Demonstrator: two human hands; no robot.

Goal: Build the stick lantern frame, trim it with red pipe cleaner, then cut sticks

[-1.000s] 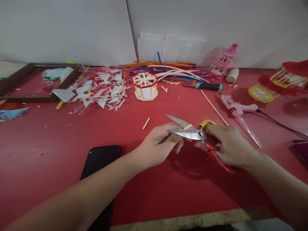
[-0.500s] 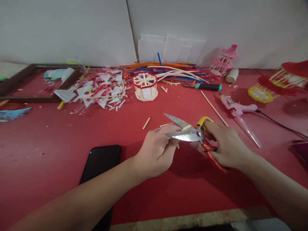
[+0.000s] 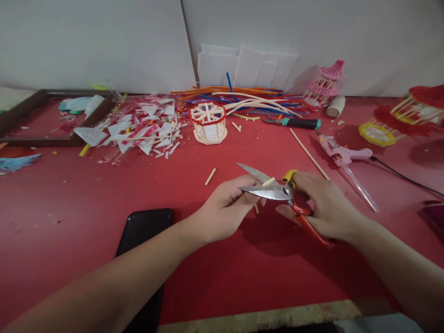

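My right hand (image 3: 326,206) is closed around the red and yellow handles of a pair of scissors (image 3: 270,190), whose blades stand apart and point left. A short pale stick (image 3: 268,182) lies between the blades, its other end pinched in my left hand (image 3: 229,203). The left fingertips are partly hidden behind the lower blade. Beyond my left hand a cut piece of stick (image 3: 210,176) lies on the red table, and another small piece (image 3: 256,208) shows below the blades. Farther back stands a small round frame of pale sticks with a red rim (image 3: 208,124).
A black phone (image 3: 147,231) lies left of my left forearm. On the right are a pink glue gun (image 3: 342,150) with a cord, a long stick (image 3: 309,153) and a utility knife (image 3: 301,123). Scraps (image 3: 145,125) and coloured pipe cleaners (image 3: 249,99) lie at the back.
My left hand has shifted slightly and its grip has turned a little. The stick's end now shows more clearly between the scissor blades, which remain apart.
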